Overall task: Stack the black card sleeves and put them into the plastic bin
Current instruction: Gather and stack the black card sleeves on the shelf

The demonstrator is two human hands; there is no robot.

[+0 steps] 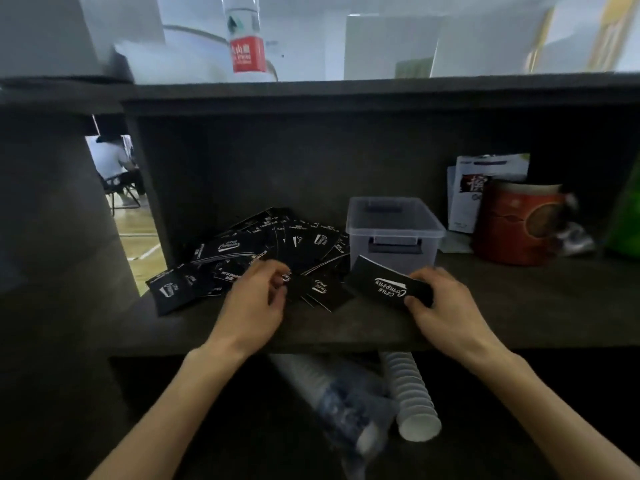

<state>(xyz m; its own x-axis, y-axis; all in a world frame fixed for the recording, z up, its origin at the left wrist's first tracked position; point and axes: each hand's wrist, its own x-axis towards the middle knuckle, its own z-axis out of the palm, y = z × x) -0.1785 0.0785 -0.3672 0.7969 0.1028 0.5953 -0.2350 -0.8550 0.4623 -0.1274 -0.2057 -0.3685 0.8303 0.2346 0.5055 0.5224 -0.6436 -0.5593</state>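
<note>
The right hand (pixel 446 306) pinches a flat black card sleeve with white writing (pixel 388 285). Its long side runs left to right, tilted up toward the clear plastic bin with a grey handle (pixel 394 226) just behind it. The left hand (pixel 256 306) curls on another small black sleeve (pixel 320 289) beside the messy pile of black sleeves (pixel 263 247). Its fingertips are blurry.

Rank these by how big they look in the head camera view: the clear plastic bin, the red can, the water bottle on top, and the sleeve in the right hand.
1. plastic bin
2. red can, close behind; blurred, so unsure
3. black sleeve held by the right hand
4. water bottle, cut off by the frame's top and farther away, so unsure
</note>
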